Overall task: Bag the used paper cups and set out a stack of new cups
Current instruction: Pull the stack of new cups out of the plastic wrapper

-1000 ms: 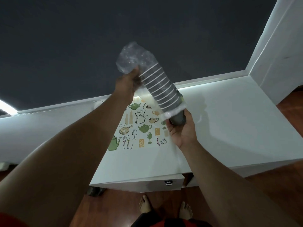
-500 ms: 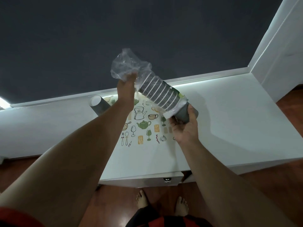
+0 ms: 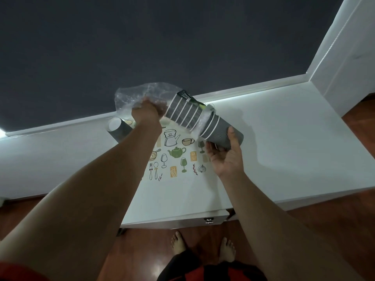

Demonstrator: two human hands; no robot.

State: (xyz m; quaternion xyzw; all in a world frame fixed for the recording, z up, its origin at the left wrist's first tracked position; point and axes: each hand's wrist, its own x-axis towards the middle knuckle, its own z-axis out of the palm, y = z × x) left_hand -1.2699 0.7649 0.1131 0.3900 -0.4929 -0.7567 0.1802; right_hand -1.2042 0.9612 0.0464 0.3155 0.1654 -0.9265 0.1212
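A stack of new grey paper cups [image 3: 183,113] with white rims lies tilted in the air above the white table [image 3: 284,138], partly inside a clear plastic sleeve [image 3: 140,94]. My left hand [image 3: 145,113] grips the crumpled upper end of the sleeve. My right hand [image 3: 227,157] holds the lower end of the stack, where a few bare cups [image 3: 218,131] stick out of the plastic. A single grey cup [image 3: 116,126] stands on the table at the back left, partly behind my left forearm.
A placemat [image 3: 178,159] printed with teapots, glasses and cutlery lies on the table under my hands. A dark wall rises behind the table and a white wall at the right. My bare feet stand on a red-brown wooden floor.
The stack has tipped lower toward the right. The sleeve has slid back toward my left hand, and more bare cups show at the right end.
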